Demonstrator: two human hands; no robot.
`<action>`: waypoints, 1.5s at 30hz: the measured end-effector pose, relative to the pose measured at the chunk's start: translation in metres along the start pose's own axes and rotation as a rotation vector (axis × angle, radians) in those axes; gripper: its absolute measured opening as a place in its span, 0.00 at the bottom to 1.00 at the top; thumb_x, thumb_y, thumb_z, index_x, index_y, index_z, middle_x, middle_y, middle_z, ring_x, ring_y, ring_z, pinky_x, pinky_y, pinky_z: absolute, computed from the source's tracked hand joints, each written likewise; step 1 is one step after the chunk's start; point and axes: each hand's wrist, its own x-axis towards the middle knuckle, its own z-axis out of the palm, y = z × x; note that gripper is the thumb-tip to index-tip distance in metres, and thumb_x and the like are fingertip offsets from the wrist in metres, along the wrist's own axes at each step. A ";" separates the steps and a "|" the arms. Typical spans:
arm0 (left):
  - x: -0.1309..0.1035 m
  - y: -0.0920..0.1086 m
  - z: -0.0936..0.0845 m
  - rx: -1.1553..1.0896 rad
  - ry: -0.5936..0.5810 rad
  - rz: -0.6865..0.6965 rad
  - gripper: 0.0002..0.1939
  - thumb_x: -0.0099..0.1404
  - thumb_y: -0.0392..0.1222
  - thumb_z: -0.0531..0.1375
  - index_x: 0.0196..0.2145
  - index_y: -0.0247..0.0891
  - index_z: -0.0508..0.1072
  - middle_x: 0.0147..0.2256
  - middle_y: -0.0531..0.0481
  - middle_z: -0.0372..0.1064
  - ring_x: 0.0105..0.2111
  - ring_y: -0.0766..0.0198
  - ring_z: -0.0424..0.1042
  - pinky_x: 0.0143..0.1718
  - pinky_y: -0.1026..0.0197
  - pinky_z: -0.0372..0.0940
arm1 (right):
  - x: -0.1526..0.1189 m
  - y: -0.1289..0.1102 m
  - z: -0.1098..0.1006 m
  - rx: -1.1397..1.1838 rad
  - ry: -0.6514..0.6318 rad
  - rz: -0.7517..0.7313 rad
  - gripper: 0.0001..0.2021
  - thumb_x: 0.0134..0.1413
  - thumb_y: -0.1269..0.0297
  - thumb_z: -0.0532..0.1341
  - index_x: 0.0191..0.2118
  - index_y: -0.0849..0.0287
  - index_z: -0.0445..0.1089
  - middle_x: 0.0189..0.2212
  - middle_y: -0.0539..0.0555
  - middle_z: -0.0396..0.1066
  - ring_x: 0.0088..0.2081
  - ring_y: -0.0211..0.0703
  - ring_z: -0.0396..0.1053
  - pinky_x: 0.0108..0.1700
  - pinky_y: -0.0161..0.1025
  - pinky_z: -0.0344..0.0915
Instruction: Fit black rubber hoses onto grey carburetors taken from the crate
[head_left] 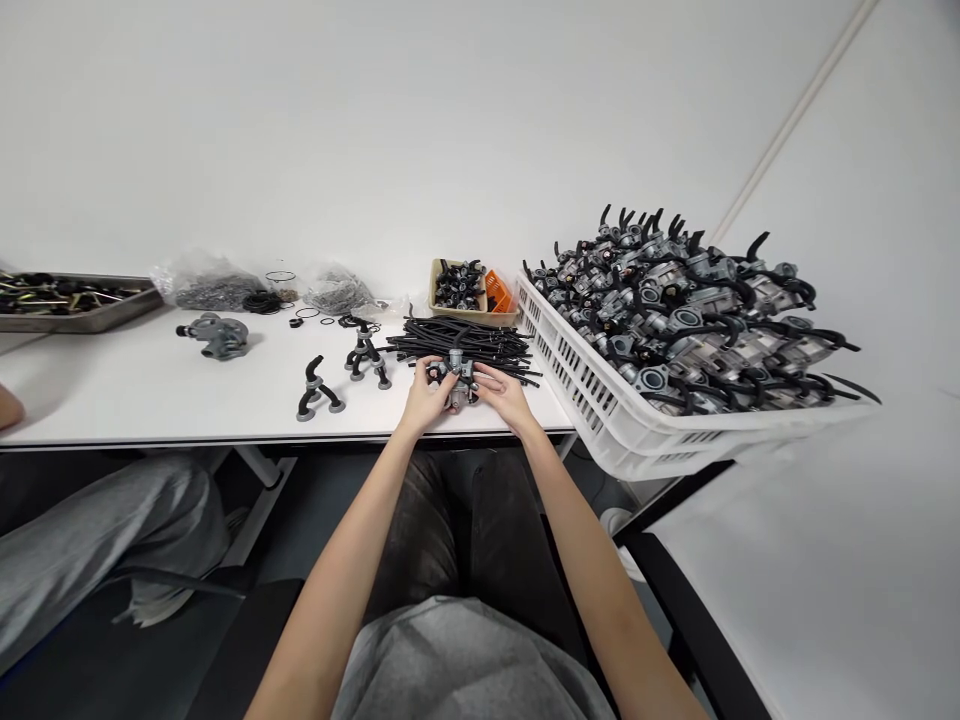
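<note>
Both my hands hold one small grey metal carburetor (pixel 460 376) just above the white table's (pixel 150 400) front edge. My left hand (pixel 424 398) grips its left side and my right hand (pixel 505 396) grips its right side. Right behind it lies a pile of black rubber hoses (pixel 465 343). Two short hose pieces with grey end fittings (pixel 319 392) (pixel 366 357) lie to the left of my hands.
A white slatted crate (pixel 600 410) heaped with finished carburetors stands at the right. A tan box (pixel 466 290) of black parts, plastic bags (pixel 210 285), black rings, another grey carburetor (pixel 217 335) and a metal tray (pixel 71 300) sit farther back. Another person's legs (pixel 97 540) are at the left.
</note>
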 end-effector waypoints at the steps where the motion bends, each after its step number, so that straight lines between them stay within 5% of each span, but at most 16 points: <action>1: -0.001 0.002 0.000 -0.012 -0.007 -0.005 0.23 0.55 0.49 0.66 0.46 0.45 0.64 0.38 0.52 0.59 0.28 0.68 0.68 0.17 0.70 0.66 | 0.000 0.000 0.000 0.008 0.009 0.003 0.34 0.36 0.54 0.74 0.53 0.57 0.71 0.42 0.58 0.79 0.48 0.56 0.75 0.52 0.55 0.70; 7: -0.006 0.014 -0.002 -0.160 -0.082 -0.069 0.23 0.56 0.49 0.66 0.47 0.45 0.65 0.41 0.49 0.64 0.31 0.64 0.71 0.20 0.66 0.68 | -0.001 -0.003 0.000 0.047 0.029 -0.009 0.38 0.35 0.56 0.75 0.57 0.55 0.68 0.39 0.56 0.80 0.45 0.52 0.76 0.51 0.50 0.70; 14: -0.004 0.021 -0.011 -0.424 -0.186 -0.230 0.24 0.61 0.49 0.58 0.54 0.42 0.64 0.39 0.46 0.72 0.22 0.64 0.70 0.16 0.65 0.64 | -0.006 -0.006 -0.002 0.081 0.036 -0.105 0.29 0.51 0.48 0.65 0.57 0.52 0.67 0.47 0.57 0.77 0.48 0.48 0.74 0.53 0.45 0.66; 19: -0.007 0.030 -0.018 -0.543 -0.304 -0.387 0.27 0.66 0.53 0.52 0.55 0.31 0.67 0.36 0.38 0.76 0.24 0.57 0.74 0.18 0.61 0.65 | 0.001 -0.028 0.012 0.059 -0.035 -0.189 0.23 0.55 0.50 0.62 0.54 0.52 0.70 0.48 0.56 0.76 0.49 0.47 0.73 0.51 0.42 0.66; 22: -0.009 0.032 -0.020 -0.597 -0.342 -0.455 0.29 0.67 0.55 0.50 0.53 0.27 0.69 0.36 0.35 0.77 0.30 0.52 0.77 0.28 0.56 0.70 | 0.013 -0.051 0.028 0.037 -0.146 -0.224 0.22 0.53 0.50 0.64 0.52 0.52 0.72 0.47 0.56 0.77 0.48 0.46 0.72 0.49 0.41 0.67; 26: -0.009 0.031 -0.022 -0.661 -0.359 -0.492 0.28 0.68 0.55 0.50 0.52 0.28 0.71 0.36 0.36 0.78 0.34 0.50 0.78 0.37 0.53 0.71 | 0.029 -0.067 0.047 0.022 -0.225 -0.200 0.19 0.46 0.51 0.69 0.41 0.57 0.77 0.33 0.54 0.79 0.38 0.45 0.74 0.41 0.40 0.69; 36: -0.007 0.027 -0.029 -0.688 -0.310 -0.507 0.26 0.69 0.54 0.51 0.50 0.28 0.73 0.35 0.36 0.78 0.32 0.50 0.78 0.33 0.55 0.71 | 0.035 -0.070 0.054 -0.016 -0.245 -0.197 0.20 0.44 0.46 0.68 0.37 0.58 0.76 0.31 0.56 0.79 0.36 0.48 0.75 0.40 0.43 0.70; 40: -0.009 0.032 -0.027 -0.650 -0.247 -0.501 0.24 0.69 0.52 0.51 0.49 0.28 0.72 0.32 0.37 0.78 0.29 0.52 0.78 0.28 0.57 0.71 | 0.025 -0.079 0.047 -0.096 -0.250 -0.194 0.28 0.44 0.45 0.68 0.49 0.56 0.73 0.46 0.60 0.76 0.48 0.53 0.73 0.46 0.47 0.70; 43: -0.009 0.034 -0.022 -0.620 -0.161 -0.456 0.20 0.70 0.49 0.51 0.50 0.33 0.71 0.25 0.45 0.76 0.21 0.58 0.75 0.21 0.61 0.68 | 0.005 -0.079 0.043 -0.267 -0.161 -0.175 0.43 0.44 0.48 0.69 0.65 0.49 0.55 0.64 0.61 0.57 0.58 0.54 0.65 0.54 0.49 0.65; 45: -0.006 0.034 -0.018 -0.599 -0.099 -0.412 0.17 0.70 0.47 0.51 0.51 0.39 0.68 0.23 0.51 0.74 0.16 0.62 0.71 0.15 0.65 0.65 | -0.008 -0.072 0.043 -0.386 -0.121 -0.139 0.50 0.42 0.52 0.71 0.68 0.48 0.46 0.66 0.61 0.53 0.62 0.54 0.61 0.57 0.51 0.62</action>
